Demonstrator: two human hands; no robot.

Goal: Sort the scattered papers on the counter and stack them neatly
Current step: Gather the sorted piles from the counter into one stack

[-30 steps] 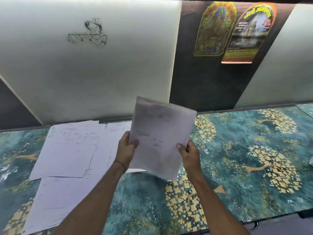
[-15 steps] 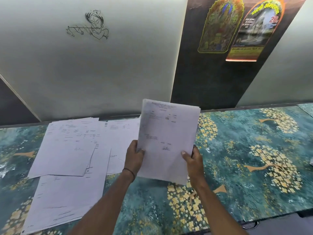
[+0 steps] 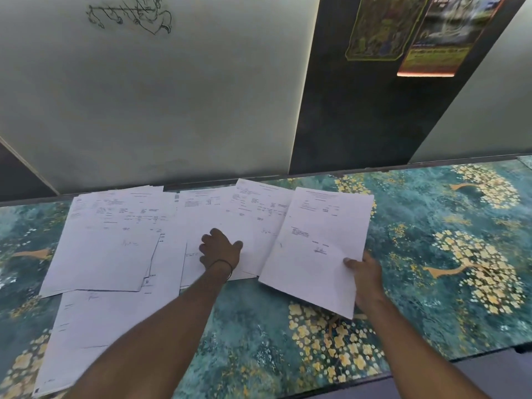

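Note:
A thin stack of white printed sheets (image 3: 319, 243) is tilted just above the counter, pinched at its lower right corner by my right hand (image 3: 365, 276). My left hand (image 3: 220, 249) rests fingers-down on a loose sheet (image 3: 247, 223) lying flat in the middle of the counter. More scattered papers overlap to the left: a pile (image 3: 115, 237) near the wall and a long sheet (image 3: 106, 326) toward the front edge. All papers lie on the teal counter (image 3: 431, 254) with its yellow flower pattern.
A pale wall panel (image 3: 172, 96) rises right behind the counter, with a dark strip (image 3: 331, 125) and two posters (image 3: 408, 33) at the upper right. The counter's front edge (image 3: 431, 367) runs along the lower right.
The held stack came down from in front of me to the right, low over the counter. My left hand let go of it and landed on a loose sheet in the middle.

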